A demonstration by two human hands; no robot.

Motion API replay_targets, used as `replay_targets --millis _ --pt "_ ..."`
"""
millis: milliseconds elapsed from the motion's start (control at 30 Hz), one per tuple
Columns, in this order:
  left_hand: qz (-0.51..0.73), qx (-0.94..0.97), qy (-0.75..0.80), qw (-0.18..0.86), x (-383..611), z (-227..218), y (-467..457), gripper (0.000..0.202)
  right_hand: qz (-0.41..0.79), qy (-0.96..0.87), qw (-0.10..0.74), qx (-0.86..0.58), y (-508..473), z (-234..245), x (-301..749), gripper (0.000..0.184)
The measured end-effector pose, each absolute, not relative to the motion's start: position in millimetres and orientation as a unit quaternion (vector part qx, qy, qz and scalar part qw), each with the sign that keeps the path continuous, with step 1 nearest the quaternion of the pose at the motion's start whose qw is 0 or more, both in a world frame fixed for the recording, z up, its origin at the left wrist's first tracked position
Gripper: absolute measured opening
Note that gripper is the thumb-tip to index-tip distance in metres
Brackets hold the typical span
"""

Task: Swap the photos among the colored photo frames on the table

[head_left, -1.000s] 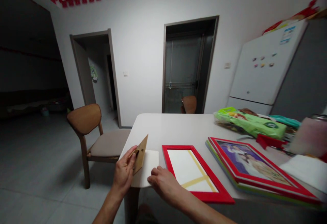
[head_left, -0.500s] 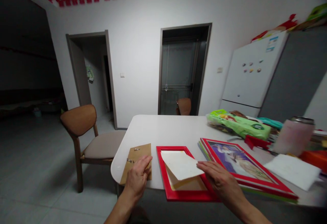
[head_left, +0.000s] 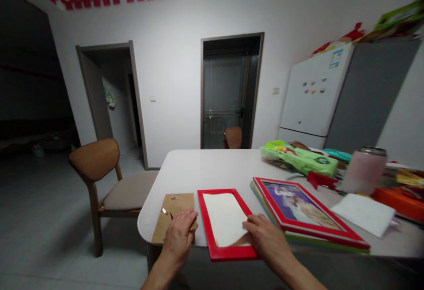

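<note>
A red picture frame [head_left: 204, 219] lies at the table's front edge, with a white sheet of paper [head_left: 223, 217] inside its opening. The sheet's near right corner is slightly raised. My right hand [head_left: 266, 237] is closed on that corner, above the frame's right side. Left of the frame lies a brown backing board [head_left: 180, 202] with small metal clips. Over the board's right part, my left hand [head_left: 179, 237] has its fingers curled on the edge; the thumb side is partly hidden. A stack of frames, topped by a red-framed picture [head_left: 303, 208], sits beyond my right hand.
On the white table [head_left: 202, 166] are a green wipes pack [head_left: 301, 157], a pink jar [head_left: 366, 171], a folded white cloth or paper [head_left: 364, 212] and an orange box [head_left: 402, 204]. A wooden chair [head_left: 96, 160] stands at the left; a fridge [head_left: 313, 100] is behind.
The white sheet has been lowered from a tilted position into the frame's opening. My right hand has moved left and down with it. My left hand stays at the backing board.
</note>
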State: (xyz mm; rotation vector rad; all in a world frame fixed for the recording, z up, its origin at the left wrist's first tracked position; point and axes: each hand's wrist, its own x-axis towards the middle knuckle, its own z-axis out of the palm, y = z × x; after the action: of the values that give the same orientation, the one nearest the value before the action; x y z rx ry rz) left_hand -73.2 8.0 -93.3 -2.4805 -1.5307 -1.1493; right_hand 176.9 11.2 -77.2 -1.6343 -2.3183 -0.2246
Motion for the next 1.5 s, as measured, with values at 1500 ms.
replay_targets --millis 1500 --pt "-0.423 -0.853 -0.304 -0.041 39.3 -37.5 -17.3 0.031 0.445 -0.698 0.421 -0.369 9.5 -57.7 162.4 0.042"
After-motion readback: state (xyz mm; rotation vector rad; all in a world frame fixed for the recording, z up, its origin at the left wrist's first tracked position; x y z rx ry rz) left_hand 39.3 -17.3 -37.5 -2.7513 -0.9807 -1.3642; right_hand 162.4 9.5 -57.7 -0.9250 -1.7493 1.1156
